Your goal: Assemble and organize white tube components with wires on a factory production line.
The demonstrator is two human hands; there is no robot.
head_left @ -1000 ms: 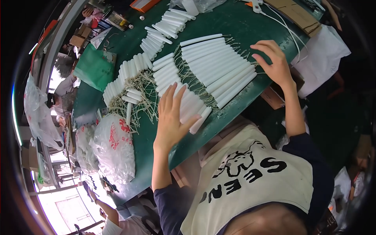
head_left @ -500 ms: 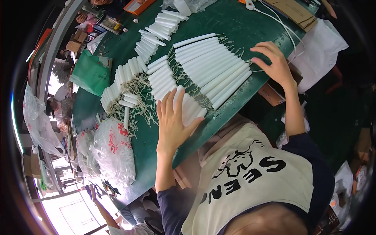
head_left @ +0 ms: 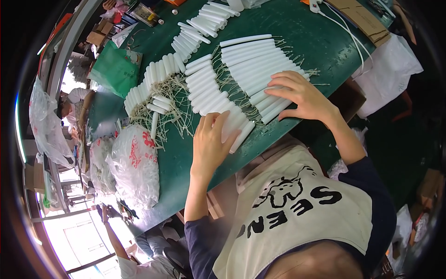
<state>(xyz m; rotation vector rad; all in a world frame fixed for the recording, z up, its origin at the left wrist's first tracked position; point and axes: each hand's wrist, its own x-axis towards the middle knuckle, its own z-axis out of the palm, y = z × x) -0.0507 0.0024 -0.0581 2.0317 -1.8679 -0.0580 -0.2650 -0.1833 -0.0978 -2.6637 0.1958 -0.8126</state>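
White candles (head_left: 251,60) with pale wick strings at their ends lie side by side in a fan on the green table. My right hand (head_left: 304,100) rests over the near candles of this fan, fingers spread and thumb at the near edge. To the left, a second row of shorter candles (head_left: 200,83) runs toward me. My left hand (head_left: 210,144) lies at that row's near end, fingers bent and thumb apart, touching the candles there. Some of them are blurred beside the fingers. Neither hand lifts a candle.
More candles (head_left: 155,74) lie farther left with a tangle of wicks (head_left: 179,100), and another line (head_left: 204,23) extends toward the back. Clear plastic bags (head_left: 134,162) and a green bag (head_left: 114,69) lie at left. A white cable (head_left: 346,28) and cardboard (head_left: 360,18) sit back right.
My right hand has moved left from the wick ends onto the fan's near candles. My left hand's fingers have bent more at the shorter row. The view has shifted slightly.
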